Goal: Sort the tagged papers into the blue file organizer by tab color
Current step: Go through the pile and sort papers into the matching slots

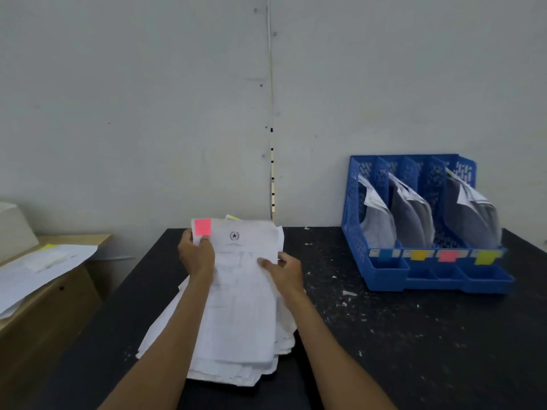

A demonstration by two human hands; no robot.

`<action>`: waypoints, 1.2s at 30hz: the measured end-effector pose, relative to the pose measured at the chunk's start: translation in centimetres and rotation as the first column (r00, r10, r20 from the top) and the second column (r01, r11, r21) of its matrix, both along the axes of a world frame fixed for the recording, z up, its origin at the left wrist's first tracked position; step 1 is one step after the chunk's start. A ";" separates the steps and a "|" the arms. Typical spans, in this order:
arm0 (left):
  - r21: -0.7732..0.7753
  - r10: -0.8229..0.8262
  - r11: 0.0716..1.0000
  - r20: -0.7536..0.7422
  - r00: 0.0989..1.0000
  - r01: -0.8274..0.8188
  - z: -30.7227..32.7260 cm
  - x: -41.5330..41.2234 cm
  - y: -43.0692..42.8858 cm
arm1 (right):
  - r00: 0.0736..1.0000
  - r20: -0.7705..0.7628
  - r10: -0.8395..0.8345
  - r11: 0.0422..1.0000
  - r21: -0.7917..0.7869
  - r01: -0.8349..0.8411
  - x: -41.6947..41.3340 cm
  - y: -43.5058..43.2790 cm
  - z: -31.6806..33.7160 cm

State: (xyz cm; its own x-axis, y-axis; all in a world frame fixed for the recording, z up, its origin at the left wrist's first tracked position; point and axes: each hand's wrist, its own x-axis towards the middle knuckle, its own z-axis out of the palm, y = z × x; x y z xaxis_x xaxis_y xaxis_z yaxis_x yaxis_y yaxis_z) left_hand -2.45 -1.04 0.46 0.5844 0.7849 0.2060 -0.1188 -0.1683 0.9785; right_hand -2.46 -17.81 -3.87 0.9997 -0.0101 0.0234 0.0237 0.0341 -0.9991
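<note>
Above paper stack (233, 362): left hand (195, 255), right hand (285, 269) pinch pink-tabbed white sheet (251, 247), star emblem (234, 235), text possibly faint.

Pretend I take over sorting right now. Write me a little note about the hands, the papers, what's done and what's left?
Left hand pinches the top sheet just under its pink tab; right hand holds the sheet's right edge.
The sheet is on top of the paper stack on the black table.
Done: some papers already stand in the blue file organizer.
Left: this sheet goes behind the pink label, then the rest of the stack; a yellow tab peeks out behind.
</note>
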 end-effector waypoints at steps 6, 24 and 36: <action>0.072 -0.156 0.986 0.085 0.984 0.150 4.0 3.4 -9.0 | 0.999 0.007 0.037 0.995 0.088 -0.037 -0.6 -9.2 4.4; 0.165 -0.944 0.302 -0.085 0.319 0.939 7.2 2.9 -40.5 | 0.351 0.680 -0.644 0.494 0.019 0.869 -0.6 -29.8 10.1; 0.028 -0.935 0.354 -0.021 0.355 0.935 6.5 6.0 -41.4 | 0.333 0.749 -0.572 0.550 0.049 0.834 1.9 -29.3 9.1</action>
State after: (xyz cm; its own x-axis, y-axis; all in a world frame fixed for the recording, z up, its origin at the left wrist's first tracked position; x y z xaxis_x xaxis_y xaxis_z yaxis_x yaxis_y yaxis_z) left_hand 3.51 -42.39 6.93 0.9372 -0.2741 0.2154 -0.2178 0.0222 0.9757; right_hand -0.52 -47.15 5.20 0.3142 -0.5635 0.7640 0.4760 -0.6028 -0.6404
